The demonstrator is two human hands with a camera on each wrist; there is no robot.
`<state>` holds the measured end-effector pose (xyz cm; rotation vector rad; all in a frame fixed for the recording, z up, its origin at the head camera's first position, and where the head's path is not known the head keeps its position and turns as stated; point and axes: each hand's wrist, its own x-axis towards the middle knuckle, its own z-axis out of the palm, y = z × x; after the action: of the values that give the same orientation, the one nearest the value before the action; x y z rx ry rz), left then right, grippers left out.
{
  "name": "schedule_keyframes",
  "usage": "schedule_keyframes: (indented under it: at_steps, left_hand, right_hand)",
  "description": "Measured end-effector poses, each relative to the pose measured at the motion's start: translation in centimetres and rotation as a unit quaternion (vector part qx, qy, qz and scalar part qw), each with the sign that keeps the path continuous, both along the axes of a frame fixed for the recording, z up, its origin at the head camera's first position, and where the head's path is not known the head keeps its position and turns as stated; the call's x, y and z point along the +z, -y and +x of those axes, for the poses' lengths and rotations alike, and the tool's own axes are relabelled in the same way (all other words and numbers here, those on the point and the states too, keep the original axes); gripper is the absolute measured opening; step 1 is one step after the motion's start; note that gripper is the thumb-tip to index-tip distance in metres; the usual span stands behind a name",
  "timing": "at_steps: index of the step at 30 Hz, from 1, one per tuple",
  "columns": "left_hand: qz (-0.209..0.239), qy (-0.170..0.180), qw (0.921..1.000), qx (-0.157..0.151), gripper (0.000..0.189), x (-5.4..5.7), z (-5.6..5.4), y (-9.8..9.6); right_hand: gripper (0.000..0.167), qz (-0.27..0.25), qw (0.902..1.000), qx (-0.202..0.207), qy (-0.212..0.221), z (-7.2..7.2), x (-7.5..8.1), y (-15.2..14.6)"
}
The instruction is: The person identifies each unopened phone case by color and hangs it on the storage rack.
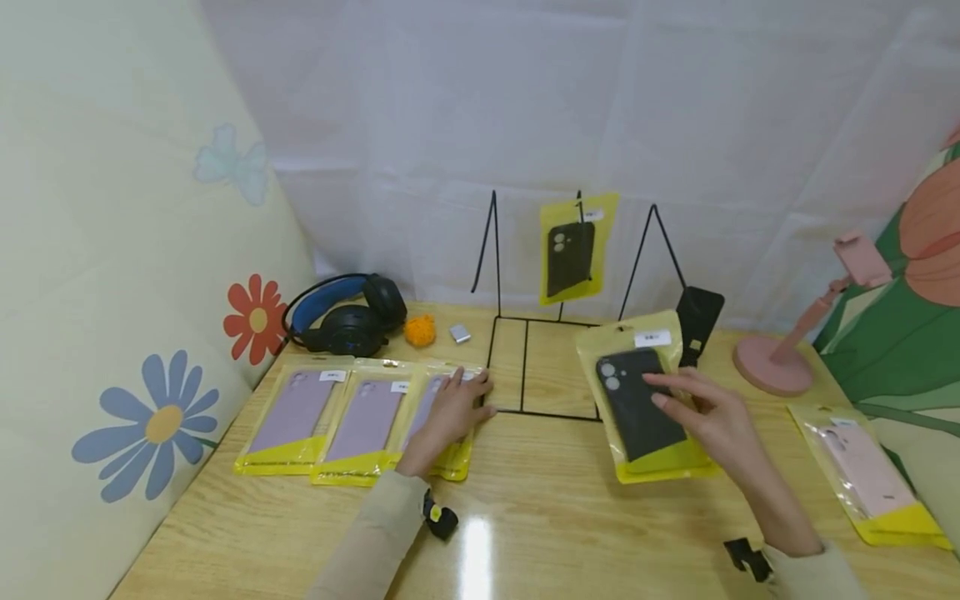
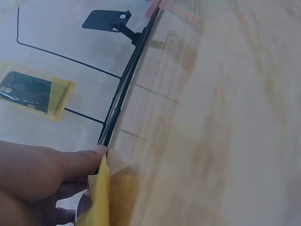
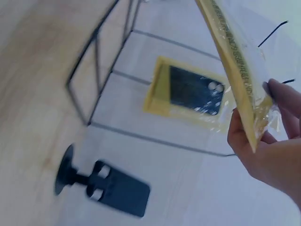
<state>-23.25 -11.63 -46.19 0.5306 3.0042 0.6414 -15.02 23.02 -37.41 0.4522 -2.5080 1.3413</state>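
Note:
My right hand (image 1: 712, 417) pinches the right side of a clear-and-yellow pouch (image 1: 630, 333) with a black phone case inside. This pouch is held up, tilted, in front of the wire rack (image 1: 526, 367); the right wrist view shows it edge-on, thumb and fingers on either side. On the left, my left hand (image 1: 448, 417) rests with its fingers on the top right of a packaged purple phone case (image 1: 420, 408), the nearest in a row of three. Another packaged black phone case (image 1: 572, 258) hangs from the rack's middle hook.
Behind the row lie headphones (image 1: 348, 325), an orange fuzzy ball (image 1: 420, 331) and a small grey-white block (image 1: 460, 333). A black phone stand (image 1: 699, 321) is behind the held pouch. At right are a pink stand (image 1: 776, 367) and a packaged pink phone case (image 1: 866, 471).

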Motion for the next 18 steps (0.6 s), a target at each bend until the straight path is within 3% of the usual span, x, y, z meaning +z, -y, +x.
schedule_keyframes:
  at_steps: [9,18]
  left_hand:
    - [0.005,-0.008,1.0,-0.002,0.046,0.1,0.0,0.0]
    - [0.0,0.0,1.0,-0.001,0.047,0.2,0.1,-0.1]
  right_hand:
    - [0.03,-0.097,0.9927,0.034,-0.063,-0.8,3.1,4.2]
    - [0.029,-0.128,0.9888,0.043,-0.065,-0.9,4.8,6.2]
